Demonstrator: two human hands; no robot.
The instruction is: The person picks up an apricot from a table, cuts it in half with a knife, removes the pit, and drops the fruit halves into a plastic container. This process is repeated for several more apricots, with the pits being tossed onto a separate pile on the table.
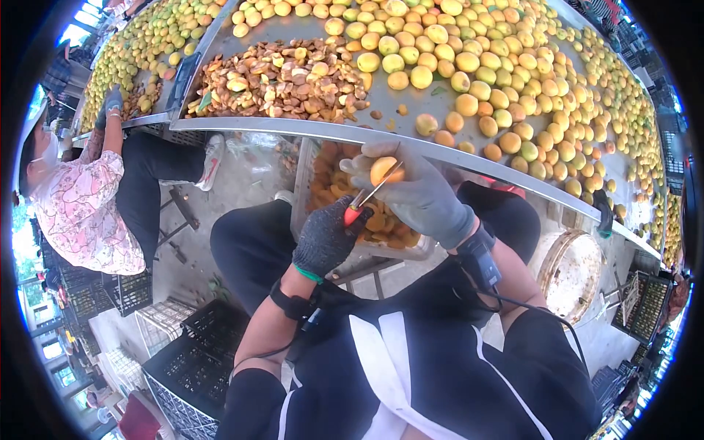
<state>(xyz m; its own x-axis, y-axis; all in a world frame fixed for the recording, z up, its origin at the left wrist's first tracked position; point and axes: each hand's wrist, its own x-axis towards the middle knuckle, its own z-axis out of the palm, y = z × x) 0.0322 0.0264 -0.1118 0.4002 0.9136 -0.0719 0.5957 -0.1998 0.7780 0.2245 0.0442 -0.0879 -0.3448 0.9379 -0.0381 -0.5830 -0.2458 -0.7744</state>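
My left hand (323, 236), in a dark knitted glove with a green cuff, is closed round the red handle of a small knife (353, 213). The knife's blade points up and right, against the cut face of an apricot (382, 169). That apricot sits between the thumb and fingers of my right hand (425, 194), which wears a light grey glove. Below both hands, between my knees, a plastic crate (300, 187) holds orange apricot pieces (380, 229), partly hidden by the hands.
A metal-edged table (293, 127) ahead bears many whole apricots (477, 67) and a heap of brown pits (279, 81). At left sits another person (88, 198) with gloved hands at the fruit. A white bucket (570, 275) stands right; black crates (202, 341) are stacked lower left.
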